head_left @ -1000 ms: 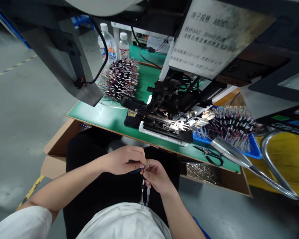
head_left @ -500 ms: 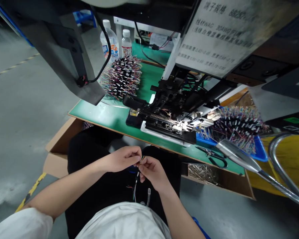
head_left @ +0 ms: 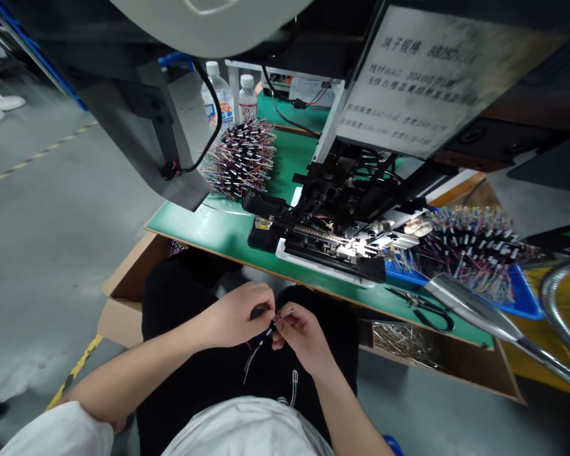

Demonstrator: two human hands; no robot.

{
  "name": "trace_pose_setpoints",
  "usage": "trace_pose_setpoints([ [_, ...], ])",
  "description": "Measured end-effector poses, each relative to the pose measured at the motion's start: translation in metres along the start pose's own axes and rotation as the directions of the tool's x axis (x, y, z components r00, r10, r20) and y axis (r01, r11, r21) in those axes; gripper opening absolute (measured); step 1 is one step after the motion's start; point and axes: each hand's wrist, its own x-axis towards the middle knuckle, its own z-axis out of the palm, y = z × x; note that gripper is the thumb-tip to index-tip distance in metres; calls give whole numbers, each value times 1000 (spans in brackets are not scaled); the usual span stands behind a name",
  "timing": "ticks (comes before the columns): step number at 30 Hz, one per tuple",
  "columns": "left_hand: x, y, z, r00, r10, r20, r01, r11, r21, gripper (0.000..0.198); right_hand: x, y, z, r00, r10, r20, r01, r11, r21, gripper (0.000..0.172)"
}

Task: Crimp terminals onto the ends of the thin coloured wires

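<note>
Pinching wire lead (head_left: pixel 266 335) w/ L hand (head_left: pixel 232 315) & R hand (head_left: pixel 304 335), both closed on it, fingers close together; long axis ~1-to-7 o'clock, loose end trailing at 7, R hand nearer upper tip.

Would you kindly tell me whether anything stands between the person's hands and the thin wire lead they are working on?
Nothing visible stands in the way: the left hand and right hand already pinch the wire lead at the fingertips, over the person's dark trousers, with the green workbench beyond them.
</note>
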Motion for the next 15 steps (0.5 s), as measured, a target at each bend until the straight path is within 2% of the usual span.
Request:
trace_pose_setpoints([
  [2,-2,6,1,993,107,-59,-104,994,42,9,-1,-1,0,1000,-21,14,21,1000,-7,28],
  [5,-3,9,1,980,179,-91,-177,984,21,11,-5,-5,0,999,-40,23,41,999,-25,27],
  [11,1,6,0,957,290,28,-291,953,80,20,-9,-9,0,999,-32,40,35,996,-77,28],
  [15,-1,2,7,957,290,-13,-287,952,101,18,-9,-10,-1,999,-13,40,15,998,-56,30],
])
